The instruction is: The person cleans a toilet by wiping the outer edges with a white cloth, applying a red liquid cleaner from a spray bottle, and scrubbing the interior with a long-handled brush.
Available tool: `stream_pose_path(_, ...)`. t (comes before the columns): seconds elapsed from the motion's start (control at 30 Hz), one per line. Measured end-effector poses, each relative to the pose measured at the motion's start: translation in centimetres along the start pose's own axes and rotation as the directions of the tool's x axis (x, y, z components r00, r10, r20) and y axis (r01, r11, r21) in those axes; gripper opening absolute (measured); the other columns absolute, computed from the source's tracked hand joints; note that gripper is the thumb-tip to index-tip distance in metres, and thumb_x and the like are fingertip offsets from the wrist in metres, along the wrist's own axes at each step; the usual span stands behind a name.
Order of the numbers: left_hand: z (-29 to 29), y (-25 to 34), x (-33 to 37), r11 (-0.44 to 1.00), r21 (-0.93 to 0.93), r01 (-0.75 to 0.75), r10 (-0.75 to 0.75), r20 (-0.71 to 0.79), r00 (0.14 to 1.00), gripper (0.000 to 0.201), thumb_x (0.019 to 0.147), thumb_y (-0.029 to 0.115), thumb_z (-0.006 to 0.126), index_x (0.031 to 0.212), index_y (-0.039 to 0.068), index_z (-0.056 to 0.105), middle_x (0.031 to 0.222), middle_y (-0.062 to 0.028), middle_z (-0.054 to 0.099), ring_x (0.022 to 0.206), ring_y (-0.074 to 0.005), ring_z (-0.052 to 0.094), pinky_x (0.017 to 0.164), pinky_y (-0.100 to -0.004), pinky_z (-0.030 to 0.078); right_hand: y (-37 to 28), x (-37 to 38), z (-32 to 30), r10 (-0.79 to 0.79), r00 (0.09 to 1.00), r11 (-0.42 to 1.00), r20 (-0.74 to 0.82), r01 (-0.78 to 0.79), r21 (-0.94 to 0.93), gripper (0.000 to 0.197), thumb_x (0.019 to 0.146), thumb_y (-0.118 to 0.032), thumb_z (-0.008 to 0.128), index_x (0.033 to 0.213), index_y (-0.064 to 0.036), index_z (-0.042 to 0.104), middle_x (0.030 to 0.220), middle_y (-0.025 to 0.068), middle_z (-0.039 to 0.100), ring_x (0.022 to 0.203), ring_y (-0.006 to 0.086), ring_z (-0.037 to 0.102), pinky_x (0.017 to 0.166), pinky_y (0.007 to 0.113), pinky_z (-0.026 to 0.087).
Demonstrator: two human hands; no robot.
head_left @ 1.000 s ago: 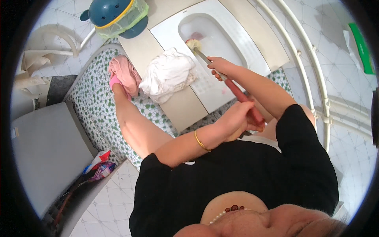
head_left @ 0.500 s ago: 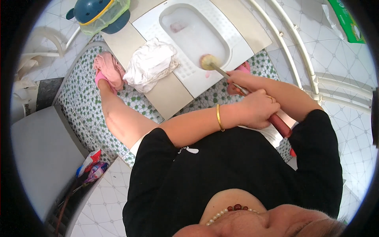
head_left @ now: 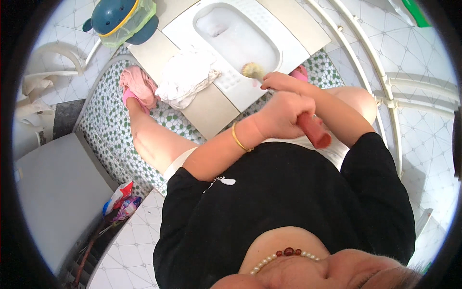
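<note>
A long-handled toilet brush crosses in front of me, its pale bristle head (head_left: 252, 71) at the near rim of the white squat toilet (head_left: 230, 86). My left hand (head_left: 288, 113), with a gold bracelet at the wrist, is closed around the brush near its reddish-brown grip (head_left: 315, 132), whose end points back toward me. Farther along, my right hand (head_left: 280, 82) is wrapped round the shaft close to the bristles; the hands hide most of the shaft between them. Whitish liquid with a dark spot at the far end shows in the toilet's basin.
A crumpled white cloth (head_left: 187, 77) lies left of the toilet on the beige tiled step. Beyond it stands a blue bin (head_left: 113, 17) with a green liner. White pipes (head_left: 380, 72) run along the right wall. A grey panel (head_left: 67, 197) and colourful packets (head_left: 122, 200) are at left.
Both hands have shifted left and the grip end has swung up toward me, so the brush stands steeper. The bristle head has barely moved, still at the near rim.
</note>
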State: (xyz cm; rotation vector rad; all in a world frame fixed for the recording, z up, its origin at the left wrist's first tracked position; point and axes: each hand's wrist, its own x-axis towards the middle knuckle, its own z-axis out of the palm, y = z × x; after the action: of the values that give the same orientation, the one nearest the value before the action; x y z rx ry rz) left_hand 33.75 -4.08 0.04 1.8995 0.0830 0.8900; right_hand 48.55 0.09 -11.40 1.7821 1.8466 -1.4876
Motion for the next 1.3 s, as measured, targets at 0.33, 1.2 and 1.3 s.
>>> stream_pose_path(0.33, -7.8, 7.9, -3.9, 1.000, 0.006, 0.007, -0.005, -0.257, 0.967, 0.021, 0.064, -0.008, 0.065, 0.069, 0.004, 0.049, 0.059, -0.0068, 0.049, 0.054, -0.0219, 0.049, 0.054, -0.0318, 0.042, -8.7, -4.3, 5.0, -0.063, 0.902, 0.414, -0.426, 0.412, 0.811, 0.032, 0.082, -0.007, 0.041, 0.110, -0.0044, 0.055, 0.080, 0.0095, 0.057, 0.071, 0.0168, 0.061, 0.062, 0.029, 0.052)
stream_pose_path(1.2, -6.1, 2.6, -10.1, 0.982, -0.100, 0.163, -0.189, -0.385, 0.903, 0.010, 0.083, 0.002, 0.056, 0.091, 0.003, 0.049, 0.085, -0.0123, 0.056, 0.088, -0.0273, 0.056, 0.092, -0.0437, 0.042, -7.3, -0.1, 7.3, -0.156, 0.721, 0.983, -0.675, 0.182, -0.033, 0.019, 0.075, -0.016, 0.058, 0.089, -0.0040, 0.054, 0.076, 0.0184, 0.059, 0.080, 0.0369, 0.058, 0.068, 0.045, 0.047)
stream_pose_path(1.3, -8.1, 4.1, -9.8, 0.977, -0.076, 0.197, -0.208, -0.502, 0.839, 0.026, 0.083, 0.013, 0.059, 0.102, 0.002, 0.046, 0.104, -0.0157, 0.052, 0.106, -0.0301, 0.051, 0.098, -0.0452, 0.038, -9.6, 0.0, 5.8, -0.300, 0.578, 0.953, -0.759, 0.210, -0.217, 0.018, 0.072, -0.016, 0.061, 0.086, -0.0055, 0.056, 0.079, 0.0144, 0.056, 0.085, 0.0336, 0.055, 0.070, 0.042, 0.047)
